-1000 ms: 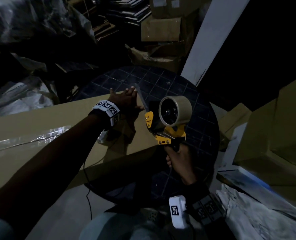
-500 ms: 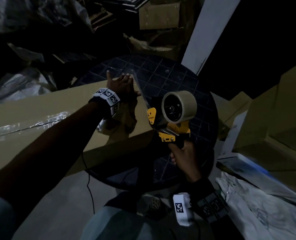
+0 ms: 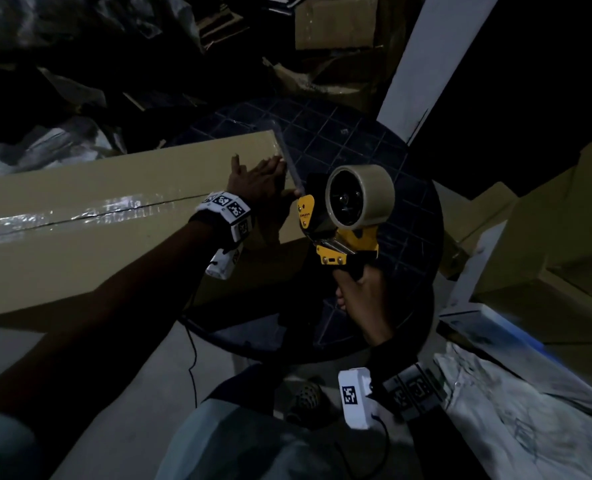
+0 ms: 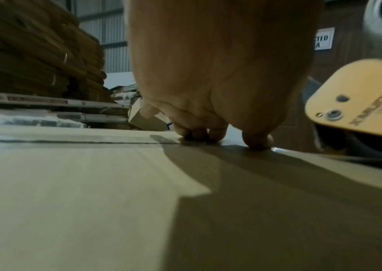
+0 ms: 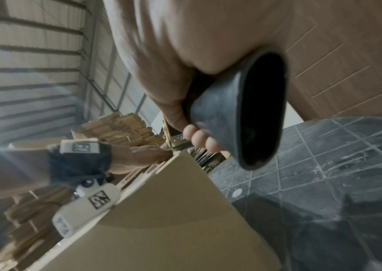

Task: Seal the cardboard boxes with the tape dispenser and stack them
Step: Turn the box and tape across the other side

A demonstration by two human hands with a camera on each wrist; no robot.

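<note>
Nearest the camera, the right hand point(image 3: 363, 299) is clenched round the black handle point(image 5: 238, 117) of the tape dispenser point(image 3: 339, 233), fingers wrapped under it with the tips showing in the right wrist view; the dispenser is yellow, carries a roll point(image 3: 360, 195) of tan tape, and is held upright just off the right end of the box point(image 3: 121, 237), above the round dark tabletop point(image 3: 408, 188); a strip of clear tape point(image 3: 289, 164) runs from the dispenser's front up along the box's end edge.

Just left of the dispenser, the left hand point(image 3: 256, 181) lies flat on the top of the box near its right end, fingers straight and grasping nothing; in the left wrist view the fingertips point(image 4: 257, 141) press down on the cardboard at the seam, with the dispenser's yellow plate close beside them.

The box is long and flat, lying across the tabletop and reaching well out past its left side; a shiny band of tape covers the middle seam point(image 3: 90, 213) along its top; whether that band reaches the right end under the hand I cannot tell.

To the right stand more cardboard boxes point(image 3: 547, 216); a white panel point(image 3: 436, 60) leans beyond the tabletop; farther back lie dim heaps of flattened cardboard point(image 3: 336, 26) and plastic wrap point(image 3: 62, 143).
</note>
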